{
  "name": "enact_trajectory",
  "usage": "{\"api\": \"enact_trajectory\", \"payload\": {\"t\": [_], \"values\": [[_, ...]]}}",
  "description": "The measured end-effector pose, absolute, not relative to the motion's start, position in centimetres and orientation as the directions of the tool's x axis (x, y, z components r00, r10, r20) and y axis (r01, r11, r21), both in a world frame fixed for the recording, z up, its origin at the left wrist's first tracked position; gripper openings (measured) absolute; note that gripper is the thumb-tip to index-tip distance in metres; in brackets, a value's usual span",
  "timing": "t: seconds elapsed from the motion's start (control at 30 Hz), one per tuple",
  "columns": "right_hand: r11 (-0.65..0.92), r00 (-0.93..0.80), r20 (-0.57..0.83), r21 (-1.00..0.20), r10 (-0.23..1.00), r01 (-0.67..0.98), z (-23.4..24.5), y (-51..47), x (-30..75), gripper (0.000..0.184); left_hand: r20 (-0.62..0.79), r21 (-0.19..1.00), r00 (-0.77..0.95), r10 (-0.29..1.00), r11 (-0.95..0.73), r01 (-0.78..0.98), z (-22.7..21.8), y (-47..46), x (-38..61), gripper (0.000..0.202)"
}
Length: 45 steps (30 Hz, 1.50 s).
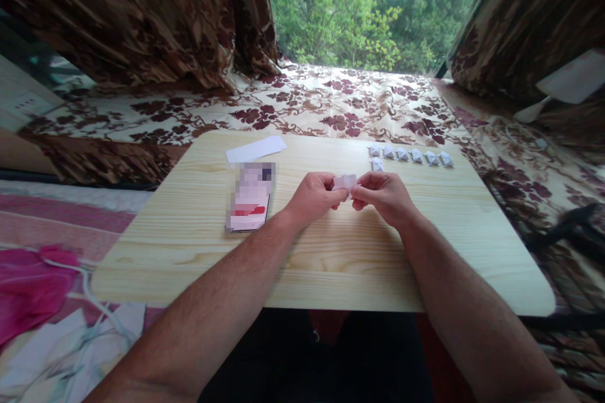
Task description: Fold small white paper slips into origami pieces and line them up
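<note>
Between my two hands, just above the table, is a small folded piece of white paper (pixel 345 182). My left hand (pixel 317 194) pinches its left side between thumb and fingers. At the right side, my right hand (pixel 382 196) grips the same paper with its fingertips. Right behind my right hand sits one folded paper star (pixel 377 165). Beyond it runs a row of several similar white paper stars (pixel 403 154). Over to the left lie white paper strips (pixel 256 148).
A phone (pixel 250 198) with a blurred screen lies on the wooden table (pixel 189 264), left of my hands. Behind the table is a ledge with a floral cover (pixel 347 104). Pink cloth (pixel 38 283), a white cable and papers are at the lower left.
</note>
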State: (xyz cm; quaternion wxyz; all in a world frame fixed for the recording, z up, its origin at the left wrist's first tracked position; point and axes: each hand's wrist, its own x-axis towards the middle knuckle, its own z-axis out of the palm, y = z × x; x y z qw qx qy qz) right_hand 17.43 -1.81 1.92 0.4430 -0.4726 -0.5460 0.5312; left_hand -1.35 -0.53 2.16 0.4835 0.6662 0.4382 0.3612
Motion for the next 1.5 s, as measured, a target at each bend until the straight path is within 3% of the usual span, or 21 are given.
{"api": "enact_trajectory", "payload": {"t": [0.53,0.73,0.93,1.13,1.5], "values": [[-0.028,-0.176,-0.019,-0.998,0.984,-0.047,1.7,-1.6,17.5,0.033,0.057,0.978,0.347,0.936,-0.122,0.168,2.3,-0.5,-1.3,0.018],[0.013,-0.123,0.008,-0.999,0.992,0.039,1.7,-1.6,17.4,0.031,0.056,0.975,0.37,0.927,-0.131,0.18,2.2,-0.6,-1.1,0.016],[0.035,-0.099,0.02,-0.987,0.995,0.156,1.9,-1.7,17.2,0.029,0.076,0.99,0.33,0.941,-0.11,0.085,1.6,-0.3,-1.0,0.031],[0.056,-0.122,0.025,-0.966,0.992,0.252,2.2,-2.0,16.8,0.033,0.074,0.985,0.291,0.954,-0.116,0.13,1.3,0.0,-1.0,0.037],[0.067,-0.115,0.038,-0.963,0.993,0.26,2.1,-1.9,16.9,0.037,0.084,0.982,0.265,0.96,-0.126,0.142,1.3,-0.1,-0.9,0.036]]}}
